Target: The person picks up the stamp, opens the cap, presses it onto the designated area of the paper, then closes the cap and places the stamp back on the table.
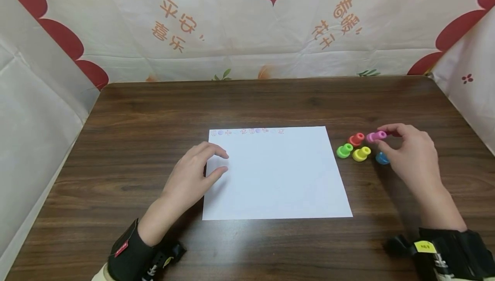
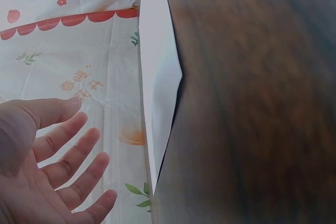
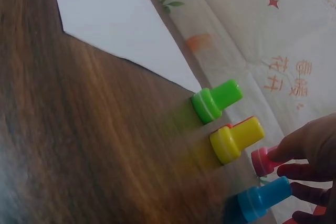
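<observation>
My right hand (image 1: 415, 158) pinches the handle of a pink stamp (image 1: 375, 136) between thumb and fingers, right of the paper. Close around it stand a red stamp (image 1: 355, 139), a green stamp (image 1: 344, 151), a yellow stamp (image 1: 361, 154) and a blue stamp (image 1: 382, 158), the last partly covered by the hand. A white sheet of paper (image 1: 276, 178) lies mid-table with a row of small red and purple prints (image 1: 252, 131) along its top edge. Over the sheet's left edge, my left hand (image 1: 191, 173) holds nothing, thumb and fingers apart in the left wrist view.
The brown wooden table (image 1: 127, 143) runs back to a white patterned cloth (image 1: 236, 27) hanging behind it. More cloth hangs along the left and right sides. Dark bands with small cameras (image 1: 133, 253) wrap both wrists.
</observation>
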Motion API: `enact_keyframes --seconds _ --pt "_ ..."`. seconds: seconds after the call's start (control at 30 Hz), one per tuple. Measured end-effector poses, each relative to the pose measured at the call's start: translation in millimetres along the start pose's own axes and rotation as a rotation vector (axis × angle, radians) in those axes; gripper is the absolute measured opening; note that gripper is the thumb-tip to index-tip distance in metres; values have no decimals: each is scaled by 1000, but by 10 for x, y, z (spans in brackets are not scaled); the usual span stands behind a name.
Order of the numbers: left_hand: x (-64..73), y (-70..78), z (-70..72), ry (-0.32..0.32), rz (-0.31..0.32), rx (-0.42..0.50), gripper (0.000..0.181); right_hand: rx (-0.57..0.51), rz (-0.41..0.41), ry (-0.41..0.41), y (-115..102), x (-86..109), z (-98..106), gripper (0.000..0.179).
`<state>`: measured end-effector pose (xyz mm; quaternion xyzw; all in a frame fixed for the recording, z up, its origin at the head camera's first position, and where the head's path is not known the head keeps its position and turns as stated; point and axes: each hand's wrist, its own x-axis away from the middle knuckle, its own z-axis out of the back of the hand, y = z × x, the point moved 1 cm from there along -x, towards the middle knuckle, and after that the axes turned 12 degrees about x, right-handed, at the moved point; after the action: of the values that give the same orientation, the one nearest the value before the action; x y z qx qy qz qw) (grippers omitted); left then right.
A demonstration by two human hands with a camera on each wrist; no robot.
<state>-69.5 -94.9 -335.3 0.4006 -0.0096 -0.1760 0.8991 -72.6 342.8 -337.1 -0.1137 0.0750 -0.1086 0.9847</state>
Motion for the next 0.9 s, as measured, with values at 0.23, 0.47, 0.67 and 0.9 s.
enact_keyframes --seconds 0.23,0.47,0.67,0.9 --pt "1 -5 4 -3 4 7 21 51 11 -42 47 -11 -54 37" --pt "3 -9 7 -3 3 11 21 92 31 -31 39 -17 -89 36" --pt "4 -11 6 -4 2 14 22 98 28 -48 56 -6 -107 38" --pt "2 -9 14 2 1 10 22 32 9 -72 47 27 -25 41"
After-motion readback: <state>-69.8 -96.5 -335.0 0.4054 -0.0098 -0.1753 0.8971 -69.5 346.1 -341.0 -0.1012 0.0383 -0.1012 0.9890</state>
